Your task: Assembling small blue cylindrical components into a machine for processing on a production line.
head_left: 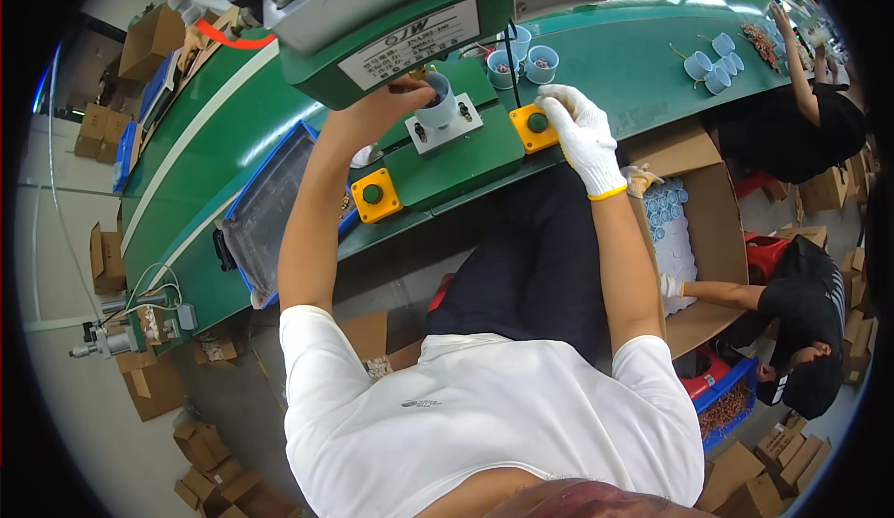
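Down on your left, open brown cardboard cartons (200,444) bunch together! And over to your right, a black-clad co-worker (808,285), a red plastic stool (765,257) just alongside, and a blue plastic bin (717,392) piled with copper-coloured pieces (729,410)!

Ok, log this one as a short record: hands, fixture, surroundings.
Left hand: bare, at the rim of the light-blue cup; grip unclear
Right hand: white-gloved, at the right yellow button box
Cup position: in metal fixture, beneath green press head
Beyond fixture: more light-blue cups
Cardboard box, right: blue cups and a co-worker's gloved hand inside
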The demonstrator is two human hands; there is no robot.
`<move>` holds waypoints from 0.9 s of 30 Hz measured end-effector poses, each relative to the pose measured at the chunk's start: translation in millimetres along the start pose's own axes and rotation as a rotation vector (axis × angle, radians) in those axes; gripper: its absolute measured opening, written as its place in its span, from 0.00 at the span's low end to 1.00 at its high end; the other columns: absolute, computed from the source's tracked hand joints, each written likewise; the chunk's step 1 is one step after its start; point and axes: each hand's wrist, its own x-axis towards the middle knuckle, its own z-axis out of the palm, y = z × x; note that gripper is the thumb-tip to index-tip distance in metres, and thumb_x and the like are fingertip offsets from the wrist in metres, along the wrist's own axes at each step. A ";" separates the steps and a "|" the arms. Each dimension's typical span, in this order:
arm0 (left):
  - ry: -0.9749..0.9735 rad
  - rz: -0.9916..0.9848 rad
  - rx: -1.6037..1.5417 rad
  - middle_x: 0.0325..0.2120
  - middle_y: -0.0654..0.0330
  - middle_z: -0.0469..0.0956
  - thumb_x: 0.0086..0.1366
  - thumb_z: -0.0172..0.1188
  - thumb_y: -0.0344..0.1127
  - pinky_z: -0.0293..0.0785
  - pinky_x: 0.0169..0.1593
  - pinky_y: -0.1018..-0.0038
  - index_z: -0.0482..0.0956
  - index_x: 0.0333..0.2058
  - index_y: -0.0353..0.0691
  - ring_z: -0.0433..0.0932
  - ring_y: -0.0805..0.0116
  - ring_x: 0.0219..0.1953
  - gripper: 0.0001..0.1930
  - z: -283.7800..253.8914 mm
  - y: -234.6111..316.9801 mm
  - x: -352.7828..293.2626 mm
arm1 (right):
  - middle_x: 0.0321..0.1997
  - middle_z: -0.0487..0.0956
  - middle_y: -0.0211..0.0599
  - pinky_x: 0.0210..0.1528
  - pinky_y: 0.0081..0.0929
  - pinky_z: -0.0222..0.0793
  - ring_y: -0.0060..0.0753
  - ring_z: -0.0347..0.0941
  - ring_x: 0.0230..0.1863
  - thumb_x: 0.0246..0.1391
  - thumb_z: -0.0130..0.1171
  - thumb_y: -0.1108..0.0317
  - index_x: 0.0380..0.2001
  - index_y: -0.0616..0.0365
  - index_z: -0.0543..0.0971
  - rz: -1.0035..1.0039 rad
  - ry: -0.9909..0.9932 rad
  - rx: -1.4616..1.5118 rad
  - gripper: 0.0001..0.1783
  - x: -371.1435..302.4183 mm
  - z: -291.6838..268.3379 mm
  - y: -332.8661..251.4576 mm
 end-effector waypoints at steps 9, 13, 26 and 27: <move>-0.111 0.152 -0.013 0.37 0.57 0.91 0.68 0.77 0.46 0.80 0.45 0.70 0.94 0.51 0.39 0.83 0.68 0.39 0.19 -17.2 3.7 -0.7 | 0.52 0.90 0.48 0.61 0.37 0.82 0.43 0.89 0.54 0.71 0.66 0.66 0.58 0.62 0.87 -0.144 0.015 -0.221 0.18 -7.8 -2.2 2.2; 0.382 0.259 -0.027 0.41 0.50 0.90 0.69 0.76 0.34 0.85 0.51 0.64 0.91 0.48 0.36 0.89 0.53 0.44 0.12 35.2 -85.1 -96.3 | 0.46 0.90 0.52 0.57 0.45 0.83 0.56 0.88 0.50 0.65 0.68 0.71 0.49 0.62 0.88 -0.507 -0.025 -0.584 0.12 -32.3 -12.5 -27.9; 0.396 0.196 0.081 0.45 0.55 0.90 0.66 0.75 0.35 0.83 0.53 0.61 0.92 0.36 0.36 0.87 0.53 0.48 0.08 22.7 -142.1 -141.9 | 0.34 0.87 0.45 0.43 0.45 0.80 0.53 0.85 0.37 0.61 0.70 0.71 0.40 0.61 0.87 -0.697 -0.058 -0.678 0.07 -8.8 12.5 -35.8; 0.455 0.153 0.191 0.45 0.54 0.90 0.67 0.74 0.35 0.82 0.54 0.60 0.92 0.40 0.37 0.87 0.53 0.49 0.08 9.5 -162.1 -138.4 | 0.36 0.89 0.47 0.46 0.44 0.82 0.53 0.86 0.40 0.61 0.70 0.72 0.42 0.62 0.88 -0.708 -0.015 -0.653 0.08 -12.5 8.2 -25.1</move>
